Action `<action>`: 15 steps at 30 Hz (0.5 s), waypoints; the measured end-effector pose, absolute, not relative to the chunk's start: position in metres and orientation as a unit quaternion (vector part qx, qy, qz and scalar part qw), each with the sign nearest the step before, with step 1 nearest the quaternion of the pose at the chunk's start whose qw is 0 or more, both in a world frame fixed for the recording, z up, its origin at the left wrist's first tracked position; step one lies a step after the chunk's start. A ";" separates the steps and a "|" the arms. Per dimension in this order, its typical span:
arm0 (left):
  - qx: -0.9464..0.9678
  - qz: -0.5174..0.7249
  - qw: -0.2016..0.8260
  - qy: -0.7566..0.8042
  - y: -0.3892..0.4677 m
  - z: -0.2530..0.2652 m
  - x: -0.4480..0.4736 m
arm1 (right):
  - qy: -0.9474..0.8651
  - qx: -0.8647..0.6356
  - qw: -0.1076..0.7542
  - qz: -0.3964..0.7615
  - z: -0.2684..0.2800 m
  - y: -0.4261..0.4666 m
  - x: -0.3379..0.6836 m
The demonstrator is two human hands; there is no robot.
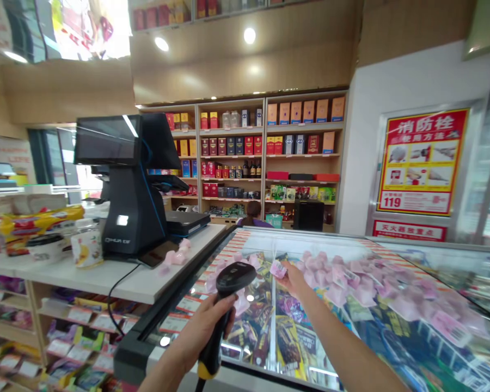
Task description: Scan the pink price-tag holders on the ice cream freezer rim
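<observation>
My left hand (pixel 206 325) is wrapped round the grip of a black barcode scanner (pixel 236 275) with a yellow-and-black lower end. The scanner's head points forward and to the right. Out ahead, my right hand (pixel 292 277) pinches a small pink packet (pixel 278 269) above the freezer's glass top. Many similar pink packets (pixel 363 288) lie spread over the glass to the right. A few more rest on the glass behind the scanner, partly hidden by it. Below the glass are wrapped goods (pixel 288 340) in coloured packaging.
To the left, a white counter (pixel 200 245) carries a black checkout terminal (pixel 124 207), several pink packets (pixel 178 255) and a pouch (pixel 86 245). A black cable hangs over its edge. Shelves of boxes (pixel 232 146) line the back wall. Someone's head (pixel 253 209) shows beyond the freezer (pixel 133 354).
</observation>
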State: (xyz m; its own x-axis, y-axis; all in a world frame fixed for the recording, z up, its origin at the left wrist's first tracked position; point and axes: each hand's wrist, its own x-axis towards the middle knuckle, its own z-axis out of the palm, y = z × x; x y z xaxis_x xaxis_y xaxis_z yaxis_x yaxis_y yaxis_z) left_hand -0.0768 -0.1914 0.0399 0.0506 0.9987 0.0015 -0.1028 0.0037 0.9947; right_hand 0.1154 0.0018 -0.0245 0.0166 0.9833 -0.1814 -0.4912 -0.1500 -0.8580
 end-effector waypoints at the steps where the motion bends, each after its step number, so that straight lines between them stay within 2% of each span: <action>1: 0.499 0.505 0.533 0.460 -0.192 0.040 -0.074 | -0.274 -0.414 0.582 0.644 -0.024 0.002 0.120; 10: 0.557 0.469 0.513 0.455 -0.196 0.053 -0.055 | -0.273 -0.417 0.581 0.643 -0.011 -0.002 0.128; 15: 0.551 0.467 0.516 0.460 -0.190 0.051 -0.056 | -0.336 -0.445 0.602 0.572 -0.007 0.000 0.137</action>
